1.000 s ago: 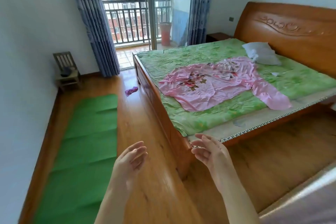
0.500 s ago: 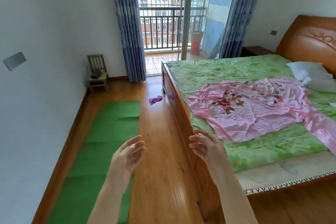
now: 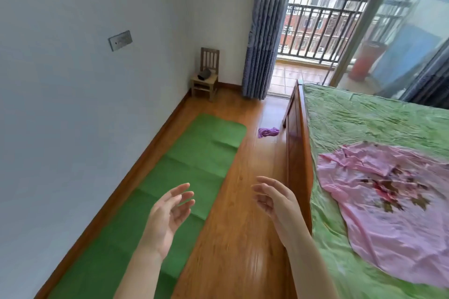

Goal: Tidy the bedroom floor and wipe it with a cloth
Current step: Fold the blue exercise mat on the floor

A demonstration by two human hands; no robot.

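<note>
A small purple cloth [image 3: 268,132] lies crumpled on the wooden floor [image 3: 243,238] beside the bed's foot corner. A long green mat [image 3: 167,192] stretches along the left wall. My left hand [image 3: 167,218] hovers above the mat's near part, fingers spread and relaxed, holding nothing. My right hand [image 3: 277,201] is raised over the floor strip next to the bed frame, fingers loosely extended and empty. Both hands are well short of the cloth.
A wooden bed [image 3: 297,153] with a green cover and a pink garment [image 3: 388,201] fills the right. A small wooden chair [image 3: 206,75] with a dark object stands in the far corner. Blue curtains [image 3: 262,31] flank the open balcony door [image 3: 315,31].
The view has swung left and moved forward along the bed's side; the cloth and mat appear closer. Both hands stay raised and empty, slightly further apart.
</note>
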